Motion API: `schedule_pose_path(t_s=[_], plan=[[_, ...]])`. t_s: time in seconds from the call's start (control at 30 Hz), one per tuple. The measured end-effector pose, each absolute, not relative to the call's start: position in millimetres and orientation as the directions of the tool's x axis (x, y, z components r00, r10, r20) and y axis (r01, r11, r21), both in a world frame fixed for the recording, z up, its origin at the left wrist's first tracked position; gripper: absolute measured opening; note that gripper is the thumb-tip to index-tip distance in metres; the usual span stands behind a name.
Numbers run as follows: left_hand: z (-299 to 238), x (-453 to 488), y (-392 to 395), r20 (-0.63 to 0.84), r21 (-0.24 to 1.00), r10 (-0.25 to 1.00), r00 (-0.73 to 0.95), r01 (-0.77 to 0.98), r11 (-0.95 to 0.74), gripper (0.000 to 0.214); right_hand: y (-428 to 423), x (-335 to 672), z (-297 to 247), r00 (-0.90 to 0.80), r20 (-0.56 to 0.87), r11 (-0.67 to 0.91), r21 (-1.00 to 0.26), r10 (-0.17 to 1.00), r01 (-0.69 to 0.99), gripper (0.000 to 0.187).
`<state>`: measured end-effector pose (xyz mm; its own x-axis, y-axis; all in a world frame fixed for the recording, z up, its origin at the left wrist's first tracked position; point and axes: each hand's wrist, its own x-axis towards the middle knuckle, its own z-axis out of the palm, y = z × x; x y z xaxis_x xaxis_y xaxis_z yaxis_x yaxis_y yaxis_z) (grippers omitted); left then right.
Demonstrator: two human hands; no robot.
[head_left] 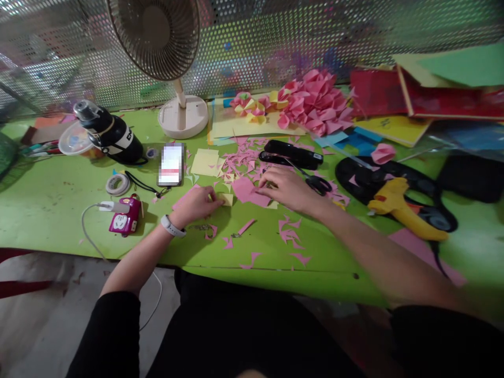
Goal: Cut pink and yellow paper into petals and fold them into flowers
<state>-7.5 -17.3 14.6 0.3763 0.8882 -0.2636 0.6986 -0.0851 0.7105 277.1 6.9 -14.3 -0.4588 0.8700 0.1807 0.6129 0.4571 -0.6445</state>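
My left hand [196, 205] rests on the green table [51, 194] with its fingers curled down onto a small yellow paper square [227, 199]. My right hand [287, 187] lies just to the right, its fingertips pinching the edge of a pink paper piece [247, 190]. Pink paper scraps [291, 233] lie scattered around both hands. A stack of yellow paper squares [205, 161] sits just beyond the hands.
Black scissors [317, 183], a black stapler [290, 154], a yellow glue gun [397, 207], a phone [171, 164], a tape roll [117, 184], a black bottle [110, 134], a fan [173, 68], pink paper flowers [315, 105] and coloured paper stacks [433, 89] surround the work area.
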Motion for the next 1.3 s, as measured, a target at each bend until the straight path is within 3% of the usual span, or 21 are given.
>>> schedule_pose_path(t_s=[0.13,0.23,0.3,0.37,0.47,0.57,0.7,0.87,1.07,1.3], plan=[[26,0,-25,-0.05,0.634,0.955,0.291,0.748,-0.195,0.034,5,274,-5,-0.202,0.204,0.282,-0.798,0.958,0.533,0.032],[37,14,-26,0.002,0.797,0.951,0.31,0.573,-0.188,0.033,1,269,-1,-0.092,0.195,0.215,-0.895,0.977,0.391,0.036],[39,28,-23,-0.058,0.93,0.94,0.336,0.36,-0.071,0.04,-5,264,1,-0.077,0.181,0.196,-0.933,0.98,0.303,0.037],[36,42,-20,-0.169,0.981,0.899,0.404,0.154,0.116,0.037,-12,261,5,-0.097,0.164,0.184,-0.948,0.982,0.259,0.035],[30,56,-13,-0.259,0.95,0.883,0.392,-0.062,0.306,0.021,-20,262,17,-0.163,0.166,0.204,-0.943,0.973,0.261,0.029],[29,57,-9,-0.332,0.887,0.845,0.419,-0.168,0.431,0.017,-20,272,32,-0.314,0.201,0.308,-0.889,0.928,0.34,0.031],[27,54,-7,-0.406,0.8,0.803,0.436,-0.256,0.543,0.013,-12,282,42,-0.548,0.265,0.527,-0.75,0.793,0.399,0.033],[19,57,-10,-0.398,0.775,0.766,0.505,-0.261,0.576,0.022,-11,282,25,-0.503,0.414,0.62,-0.697,0.759,0.361,0.018],[12,59,-18,-0.29,0.856,0.799,0.528,-0.23,0.463,0.038,-16,278,16,-0.392,0.417,0.548,-0.771,0.82,0.325,0.014],[18,58,-27,-0.242,0.881,0.791,0.562,-0.215,0.422,0.038,-26,271,11,-0.282,0.269,0.347,-0.897,0.921,0.276,0.022]])
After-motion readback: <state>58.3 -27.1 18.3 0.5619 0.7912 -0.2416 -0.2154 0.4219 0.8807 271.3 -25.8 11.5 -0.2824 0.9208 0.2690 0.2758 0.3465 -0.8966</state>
